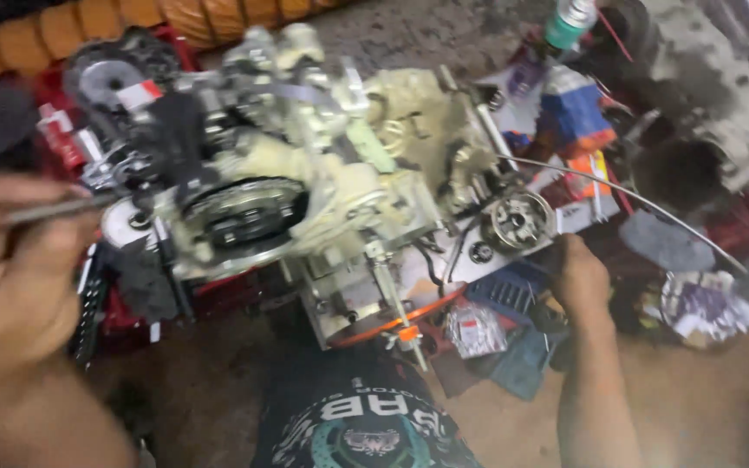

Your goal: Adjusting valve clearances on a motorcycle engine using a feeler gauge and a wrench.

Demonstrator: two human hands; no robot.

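Large pale, oil-stained metal engine block (322,191) sits on red crates on the workshop floor, directly ahead of me. My left hand (15,260) is closed around a thin grey metal rod tool (54,208), tip at the block's left edge near the dark round clutch assembly (244,217). My right hand (578,282) rests by the small round silver rotor housing (520,218); its grip is hidden from me. Judged step: working fittings on the left side. Next move needs the block steadied.

Both forearms are showing bare, with no sleeves, gloves, rings or watch on the left hand (10,269) or the right hand (578,282). At the bottom centre, a black garment (357,416) is showing a white and teal round printed emblem.
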